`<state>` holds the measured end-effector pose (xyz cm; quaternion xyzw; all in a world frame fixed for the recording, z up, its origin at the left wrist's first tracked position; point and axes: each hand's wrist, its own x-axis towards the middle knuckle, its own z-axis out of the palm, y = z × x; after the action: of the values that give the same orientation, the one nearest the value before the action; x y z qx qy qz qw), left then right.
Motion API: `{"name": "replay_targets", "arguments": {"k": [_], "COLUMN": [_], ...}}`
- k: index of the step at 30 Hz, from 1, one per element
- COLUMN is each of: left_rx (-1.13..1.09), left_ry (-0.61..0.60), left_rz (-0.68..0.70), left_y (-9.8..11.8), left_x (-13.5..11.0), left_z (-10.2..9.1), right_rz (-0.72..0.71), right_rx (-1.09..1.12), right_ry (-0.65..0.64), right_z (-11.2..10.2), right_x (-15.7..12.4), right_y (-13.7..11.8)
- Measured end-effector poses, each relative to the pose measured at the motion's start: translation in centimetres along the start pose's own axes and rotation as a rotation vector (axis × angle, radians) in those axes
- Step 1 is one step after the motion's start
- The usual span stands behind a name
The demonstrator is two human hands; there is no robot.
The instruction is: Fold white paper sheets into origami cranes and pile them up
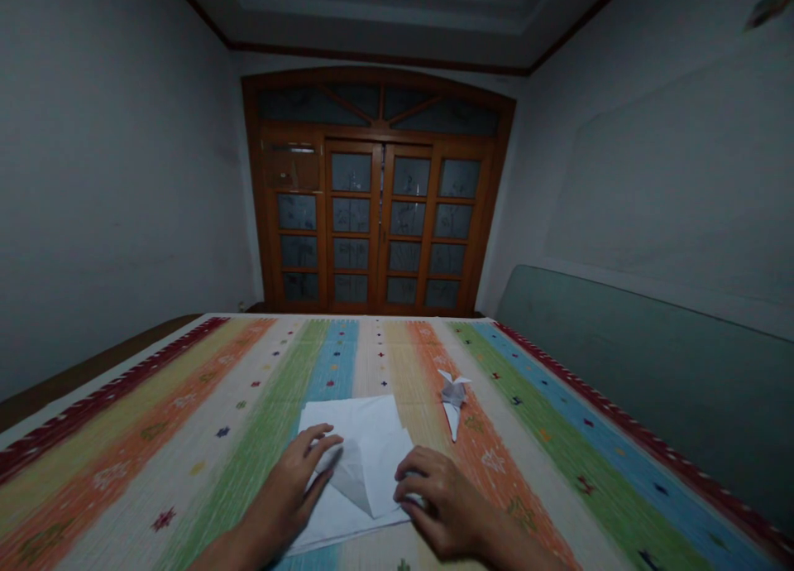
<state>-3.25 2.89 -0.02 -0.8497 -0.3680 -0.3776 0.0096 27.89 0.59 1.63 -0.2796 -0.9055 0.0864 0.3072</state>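
A small folded piece of white paper (353,478), grey in shade and roughly triangular, lies over a stack of white paper sheets (375,414). My left hand (303,472) reaches in from the left, its thumb and fingers closed about the left corner of the folded piece. To the right, my right hand (437,492) is curled at the right edge of the stack, thumb against fingers. Whatever is between those fingertips is hidden. Beyond my right hand, a folded paper figure (454,401) with pointed ends, shaped like an origami crane, rests on the cloth.
A striped, patterned tablecloth (236,422) covers the long table. Along the right side runs a grey-green padded backrest (620,347). Wooden doors with glass panes (381,215) stand beyond the far edge, with pale walls on both sides.
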Motion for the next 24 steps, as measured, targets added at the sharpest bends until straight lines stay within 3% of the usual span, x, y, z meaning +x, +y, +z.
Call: {"name": "replay_targets", "arguments": {"k": [9, 17, 24], "left_rx": [0.060, 0.004, -0.038], "left_ry": [-0.266, -0.192, -0.143], "left_rz": [0.156, 0.157, 0.154], "left_y": [0.1, 0.0, 1.4], "left_x": [-0.4, -0.4, 0.5], "left_z": [-0.2, -0.1, -0.6], "right_rz": [0.073, 0.109, 0.107], "right_rx": [0.007, -0.007, -0.064], "right_ry": [-0.039, -0.010, 0.122], "right_z": [-0.8, -0.3, 0.6], "right_x": [0.2, 0.2, 0.0], "right_y": [-0.9, -0.4, 0.6]}}
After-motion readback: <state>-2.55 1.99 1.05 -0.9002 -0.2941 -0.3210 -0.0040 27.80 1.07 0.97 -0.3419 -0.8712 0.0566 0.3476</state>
